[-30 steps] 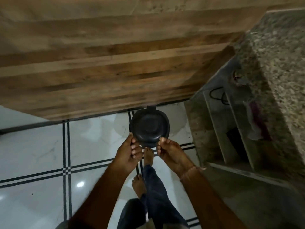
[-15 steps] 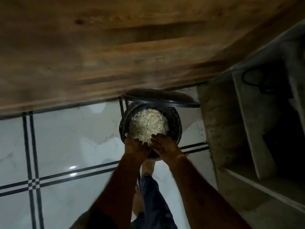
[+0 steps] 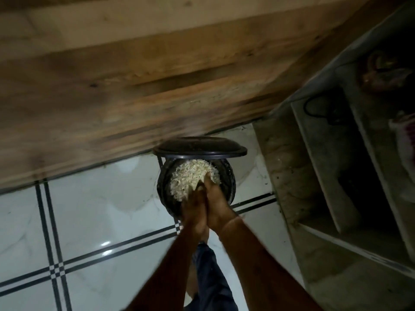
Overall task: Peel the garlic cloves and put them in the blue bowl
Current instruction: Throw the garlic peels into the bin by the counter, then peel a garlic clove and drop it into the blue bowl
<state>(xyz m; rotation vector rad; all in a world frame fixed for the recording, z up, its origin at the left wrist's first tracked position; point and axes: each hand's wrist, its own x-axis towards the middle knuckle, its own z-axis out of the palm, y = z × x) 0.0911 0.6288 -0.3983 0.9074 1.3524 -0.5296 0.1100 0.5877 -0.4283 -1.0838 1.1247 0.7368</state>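
Note:
A black pedal bin (image 3: 230,178) stands on the floor with its lid (image 3: 199,148) swung up. A heap of pale garlic skins (image 3: 187,176) fills it. My left hand (image 3: 193,213) and my right hand (image 3: 217,202) are pressed palm to palm over the bin's near rim. Their fingers are straight and point down into the skins, and nothing shows between them. No garlic cloves and no blue bowl are in view.
A wooden panel (image 3: 134,86) rises right behind the bin. Stone shelves (image 3: 325,158) with a black cable (image 3: 314,106) stand to the right. White floor tiles with dark lines (image 3: 89,209) spread left, and my leg (image 3: 208,277) is below the hands.
The bin's lid went from shut to raised. My hands, apart over it one second ago, dropped pale skins in and have now come together palm to palm.

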